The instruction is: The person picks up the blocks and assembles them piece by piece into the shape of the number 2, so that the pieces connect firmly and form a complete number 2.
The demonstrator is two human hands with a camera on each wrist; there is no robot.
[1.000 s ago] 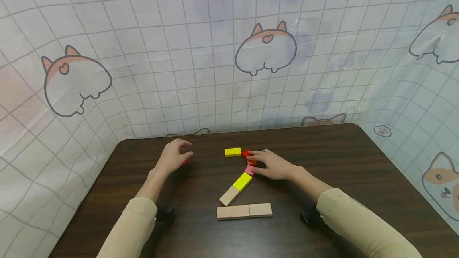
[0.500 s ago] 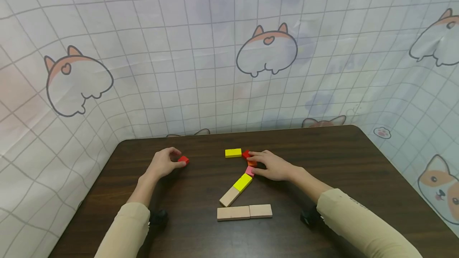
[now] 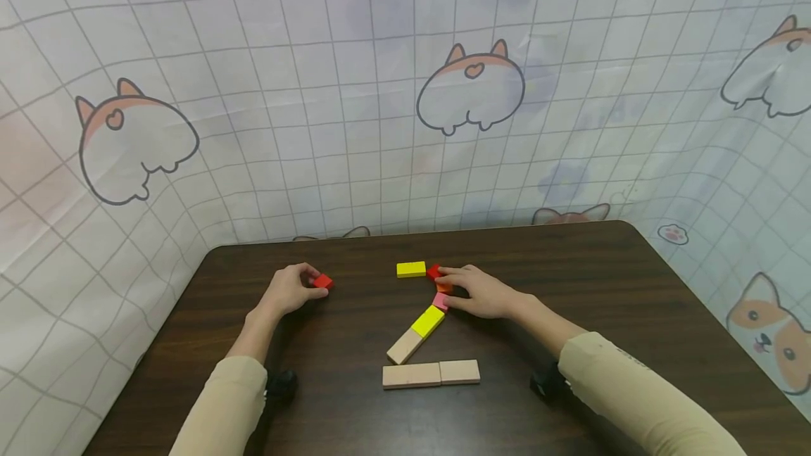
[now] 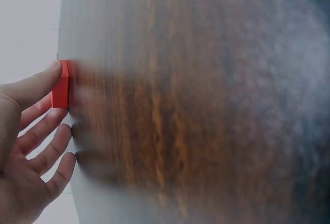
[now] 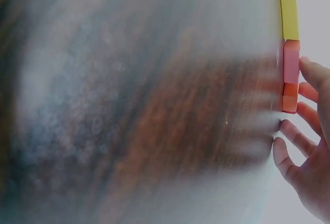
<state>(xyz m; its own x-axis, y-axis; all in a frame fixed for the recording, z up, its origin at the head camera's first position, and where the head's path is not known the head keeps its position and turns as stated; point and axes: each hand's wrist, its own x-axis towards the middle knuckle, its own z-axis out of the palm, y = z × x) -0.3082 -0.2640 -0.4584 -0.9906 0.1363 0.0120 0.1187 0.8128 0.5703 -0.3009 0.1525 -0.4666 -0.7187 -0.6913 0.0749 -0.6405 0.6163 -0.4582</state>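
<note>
A small red block point(image 3: 323, 281) sits at the left part of the dark table. My left hand point(image 3: 290, 292) pinches it between thumb and fingers; in the left wrist view the thumb lies against the red block point(image 4: 60, 85) with the other fingers spread below. My right hand point(image 3: 484, 294) rests at a bent row of blocks, fingers relaxed. Its fingertips reach the second red block point(image 3: 434, 271) and the orange block point(image 3: 445, 287). The thumb touches the pink block point(image 3: 440, 301), also seen in the right wrist view beside the orange block point(image 5: 290, 96).
The row continues toward me with a yellow block point(image 3: 427, 320) and a plain wooden block point(image 3: 405, 346). Another yellow block point(image 3: 411, 269) lies left of the second red one. Two wooden blocks point(image 3: 412, 376) lie end to end nearer me. A patterned cloth point(image 3: 355, 160) hangs behind the table point(image 3: 557, 252).
My left hand has drawn back a little to the left and lower, and the red block it partly covered now shows between its fingertips. My right hand has stayed in place.
</note>
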